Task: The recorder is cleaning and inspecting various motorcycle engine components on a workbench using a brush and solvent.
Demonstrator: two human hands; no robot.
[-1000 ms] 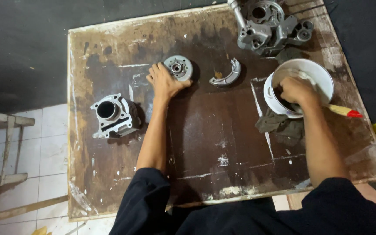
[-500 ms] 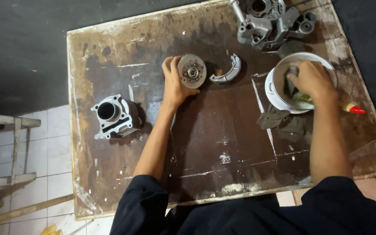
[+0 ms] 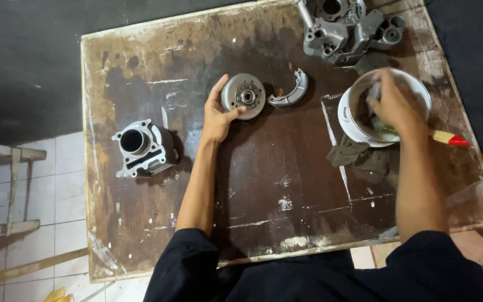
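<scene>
My left hand (image 3: 217, 114) grips a round grey metal disc (image 3: 244, 95) by its left edge and tilts it up off the stained wooden board (image 3: 275, 184). My right hand (image 3: 393, 105) is over the white bowl (image 3: 349, 117) at the right, closed on a paintbrush whose wooden handle with a red tip (image 3: 447, 137) sticks out to the right. The brush head is hidden inside the bowl.
A curved metal brake shoe (image 3: 290, 92) lies just right of the disc. A grey engine cylinder (image 3: 142, 146) stands at the left, an engine casing (image 3: 345, 28) at the top right. A dark rag (image 3: 361, 156) lies below the bowl. Wooden slats (image 3: 1, 190) lean at the far left.
My left hand has lifted the disc from lying flat to tilted on its edge. My right hand has shifted inside the bowl with the brush.
</scene>
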